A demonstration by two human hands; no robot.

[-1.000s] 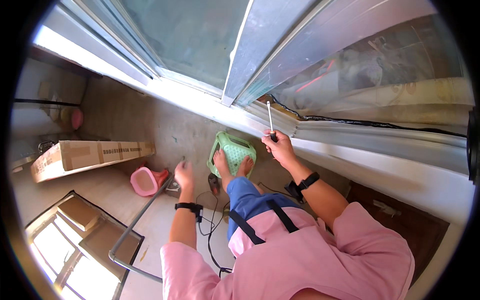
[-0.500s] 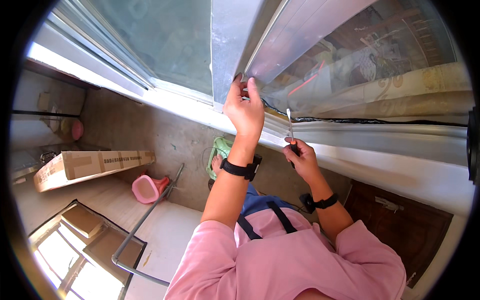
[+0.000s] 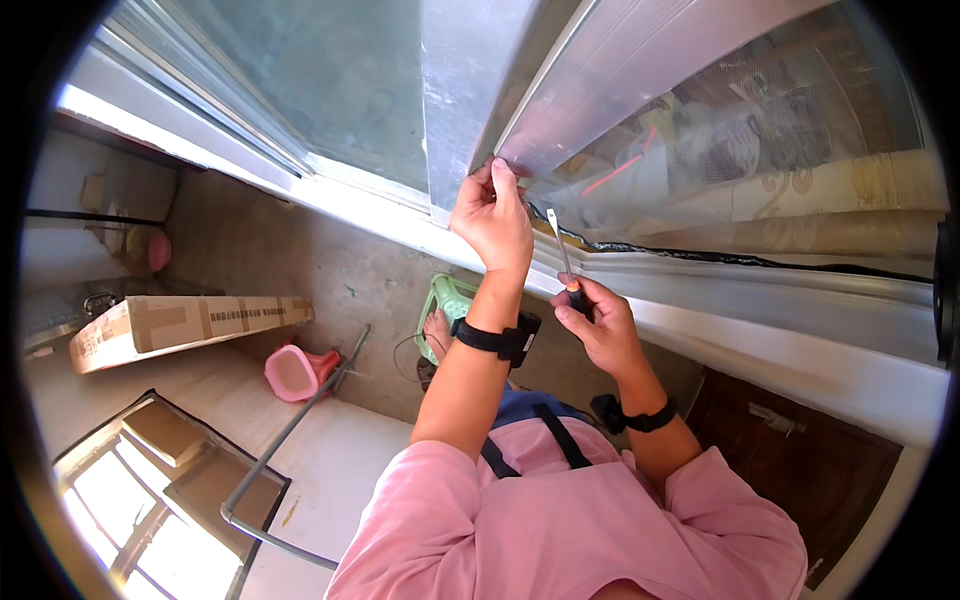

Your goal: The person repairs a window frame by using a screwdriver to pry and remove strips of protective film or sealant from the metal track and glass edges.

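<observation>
My left hand [image 3: 490, 220] is raised, fingers curled on the inner edge of the silver window frame [image 3: 465, 70], where it meets the right sash. My right hand [image 3: 605, 330], lower and to the right, is closed round the black-and-orange handle of a screwdriver [image 3: 560, 245], its metal shaft pointing up toward the glass pane [image 3: 730, 140]. A ragged black sealing strip [image 3: 760, 261] runs along the bottom of that pane. The white sill [image 3: 700, 330] lies behind my right hand. The left fingertips are partly hidden against the frame.
Below are a green plastic stool [image 3: 444, 295] with my bare foot on it and cables beside it. At left are a long cardboard box [image 3: 190, 322], a pink plastic container [image 3: 295, 375] and a bent grey pipe [image 3: 280, 450]. A dark wooden door [image 3: 790, 480] is low at right.
My left hand has risen from low at the left to the window frame. My right hand, still holding the screwdriver, has dropped and shifted right, then moved slightly left.
</observation>
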